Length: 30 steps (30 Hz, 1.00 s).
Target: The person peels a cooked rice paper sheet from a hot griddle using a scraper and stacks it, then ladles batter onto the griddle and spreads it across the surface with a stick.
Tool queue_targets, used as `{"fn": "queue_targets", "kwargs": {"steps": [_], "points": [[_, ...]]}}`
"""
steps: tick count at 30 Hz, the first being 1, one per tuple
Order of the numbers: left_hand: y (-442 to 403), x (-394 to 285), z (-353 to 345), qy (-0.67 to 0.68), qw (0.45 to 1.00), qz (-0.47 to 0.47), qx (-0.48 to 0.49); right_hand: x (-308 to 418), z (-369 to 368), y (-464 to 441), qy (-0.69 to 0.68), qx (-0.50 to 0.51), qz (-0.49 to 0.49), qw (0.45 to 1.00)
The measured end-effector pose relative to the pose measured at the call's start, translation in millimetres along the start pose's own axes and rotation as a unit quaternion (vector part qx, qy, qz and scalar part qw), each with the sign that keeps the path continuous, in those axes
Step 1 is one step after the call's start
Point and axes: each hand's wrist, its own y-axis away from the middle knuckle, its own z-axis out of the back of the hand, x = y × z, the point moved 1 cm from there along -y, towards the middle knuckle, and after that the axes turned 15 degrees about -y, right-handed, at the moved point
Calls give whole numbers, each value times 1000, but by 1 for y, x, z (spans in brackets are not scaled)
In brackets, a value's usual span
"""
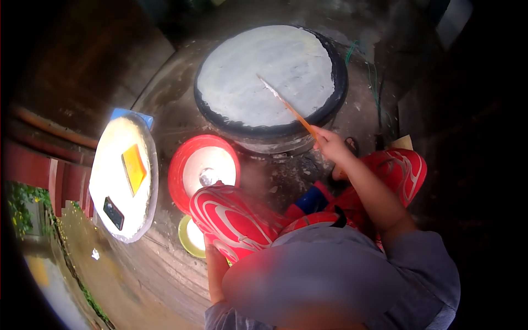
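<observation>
Over disc point(340, 80), stick point(287, 105) (diagonal, forward-left)

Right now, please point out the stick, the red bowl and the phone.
Stick point(298, 115), head view: its orange shaft.
Red bowl point(175, 175), head view: its left rim.
Phone point(113, 213), head view: its dark face.

It's dim, but likely a home cooking spot: broad round griddle point(341, 82), red basin point(175, 176) beside it, stained floor point(170, 93) around.
</observation>
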Motion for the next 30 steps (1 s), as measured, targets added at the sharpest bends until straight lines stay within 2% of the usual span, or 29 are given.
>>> {"fn": "queue_targets", "kwargs": {"steps": [1, 2, 3, 4, 6, 8, 9, 10, 11, 12, 13, 15, 18, 20, 21, 22, 23, 26, 27, 28, 29, 30], "points": [[1, 1, 2, 2, 1000, 0, -2, -7, -6, -7, 48, -17, 96, 994], [1, 3, 3, 4, 1000, 2, -2, -15, -6, -9, 48, -15, 96, 994], [2, 4, 4, 4, 1000, 1, -4, -11, -12, -4, 205, -43, 160, 965], [3, 5, 5, 4, 1000, 2, -4, -10, -17, 0, 355, -71, 219, 906], [4, 6, 6, 5, 1000, 4, -5, -22, -19, -3, 326, -72, 251, 909], [5, 6, 7, 4, 1000, 4, -5, -37, -11, -11, 114, 46, 254, 959], [5, 6, 8, 3, 1000, 6, -5, -28, -6, -3, 114, 43, 254, 959], [5, 6, 8, 1, 1000, 6, -4, -21, 5, 7, -7, 29, 138, 990], [4, 6, 9, -2, 1000, 4, -5, -11, 14, 19, -128, 14, 19, 992], [4, 6, 9, -1, 1000, 7, -3, -9, 22, 27, -245, -2, -100, 964], [2, 6, 7, 0, 1000, 7, -2, -16, 32, 29, -245, -6, -99, 964], [1, 7, 8, 1, 1000, 9, -4, -27, 48, 37, -262, -75, -19, 962], [0, 9, 7, -5, 1000, 10, -2, -21, 59, 54, -253, -113, -25, 960], [-1, 9, 5, -8, 1000, 12, 1, -55, 71, 40, -238, -123, -32, 963], [-1, 9, 3, -11, 1000, 11, 2, -85, 75, 23, -31, -150, 159, 975], [-2, 9, 2, -15, 1000, 11, 3, -78, 67, 25, 179, -164, 337, 910], [-2, 9, 2, -15, 1000, 11, 3, -76, 63, 30, 192, -167, 233, 939], [-1, 8, 1, -18, 1000, 11, 5, -56, 48, 44, 170, -140, 235, 947], [-1, 8, 0, -18, 1000, 11, 6, -77, 56, 33, 220, -143, 299, 917], [0, 8, 0, -18, 1000, 10, 6, -73, 62, 32, 220, -143, 301, 917], [0, 9, 0, -15, 1000, 12, 7, -64, 67, 32, 95, -136, 208, 964], [-1, 10, 0, -16, 1000, 12, 7, -60, 72, 30, -33, -124, 108, 986]]}}
